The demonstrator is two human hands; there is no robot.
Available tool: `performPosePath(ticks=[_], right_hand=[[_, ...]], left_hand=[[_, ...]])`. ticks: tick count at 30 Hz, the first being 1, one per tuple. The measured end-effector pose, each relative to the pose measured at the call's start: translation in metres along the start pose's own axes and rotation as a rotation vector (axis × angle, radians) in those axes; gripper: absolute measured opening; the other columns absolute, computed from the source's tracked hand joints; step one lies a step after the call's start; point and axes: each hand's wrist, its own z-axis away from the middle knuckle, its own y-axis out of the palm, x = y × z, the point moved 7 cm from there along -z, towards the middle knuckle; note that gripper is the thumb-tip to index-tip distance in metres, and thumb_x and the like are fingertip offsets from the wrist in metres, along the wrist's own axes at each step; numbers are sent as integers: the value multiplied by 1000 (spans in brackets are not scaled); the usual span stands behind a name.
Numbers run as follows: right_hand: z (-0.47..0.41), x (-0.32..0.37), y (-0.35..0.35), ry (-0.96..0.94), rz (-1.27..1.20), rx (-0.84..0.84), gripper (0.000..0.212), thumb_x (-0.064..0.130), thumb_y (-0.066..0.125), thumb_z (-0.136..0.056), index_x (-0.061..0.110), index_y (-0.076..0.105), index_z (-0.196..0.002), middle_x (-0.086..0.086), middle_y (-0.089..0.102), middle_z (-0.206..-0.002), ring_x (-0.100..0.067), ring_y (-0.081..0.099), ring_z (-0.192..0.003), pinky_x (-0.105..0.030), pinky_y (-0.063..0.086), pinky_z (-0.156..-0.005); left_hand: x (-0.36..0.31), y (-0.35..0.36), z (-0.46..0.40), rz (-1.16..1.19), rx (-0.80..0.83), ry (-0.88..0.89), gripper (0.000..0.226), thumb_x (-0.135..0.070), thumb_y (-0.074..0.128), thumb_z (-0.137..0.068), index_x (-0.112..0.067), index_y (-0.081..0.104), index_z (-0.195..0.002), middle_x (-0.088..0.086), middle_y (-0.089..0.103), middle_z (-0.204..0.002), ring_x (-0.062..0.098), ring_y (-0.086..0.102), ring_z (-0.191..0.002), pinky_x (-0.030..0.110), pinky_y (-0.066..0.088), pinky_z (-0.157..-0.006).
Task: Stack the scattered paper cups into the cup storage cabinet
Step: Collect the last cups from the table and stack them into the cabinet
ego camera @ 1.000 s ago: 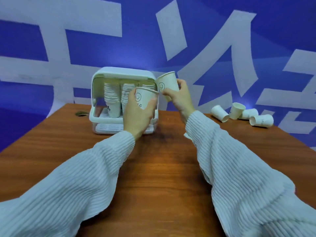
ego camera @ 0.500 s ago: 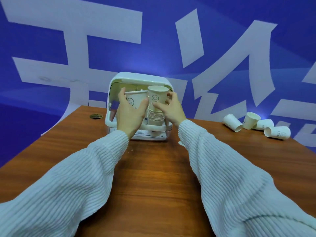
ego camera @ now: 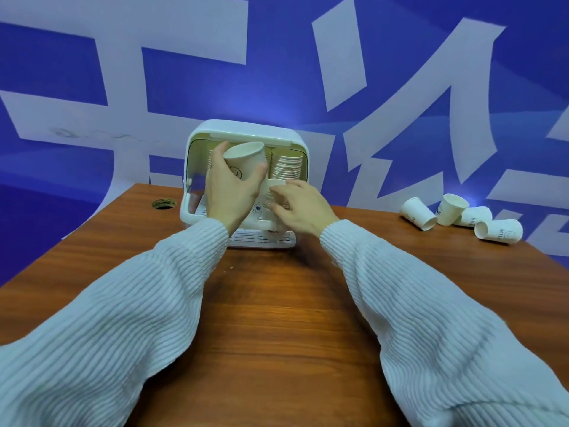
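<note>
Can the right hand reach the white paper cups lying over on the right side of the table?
Probably yes. The right hand is at a short cup stack in the white plastic cup cabinet, and only bare brown wooden table lies between it and the four loose white paper cups.

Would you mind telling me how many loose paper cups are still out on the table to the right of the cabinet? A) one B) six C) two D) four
D: four loose cups sit clustered on the table to the right of the cabinet, one upright and three on their sides, apart from the cup that the left hand holds at the cabinet's opening.
</note>
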Motion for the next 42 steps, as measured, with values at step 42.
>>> performPosePath(ticks=[42], right_hand=[[206, -279, -24, 1010, -264, -502, 52, 29, 58, -94, 27, 49, -145, -1, 58, -133, -22, 53, -124, -39, 47, -100]], left_hand=[[-30, 282, 130, -197, 656, 376, 51, -39, 62, -95, -24, 50, -142, -3, 48, -139, 14, 48, -126, 39, 48, -102]])
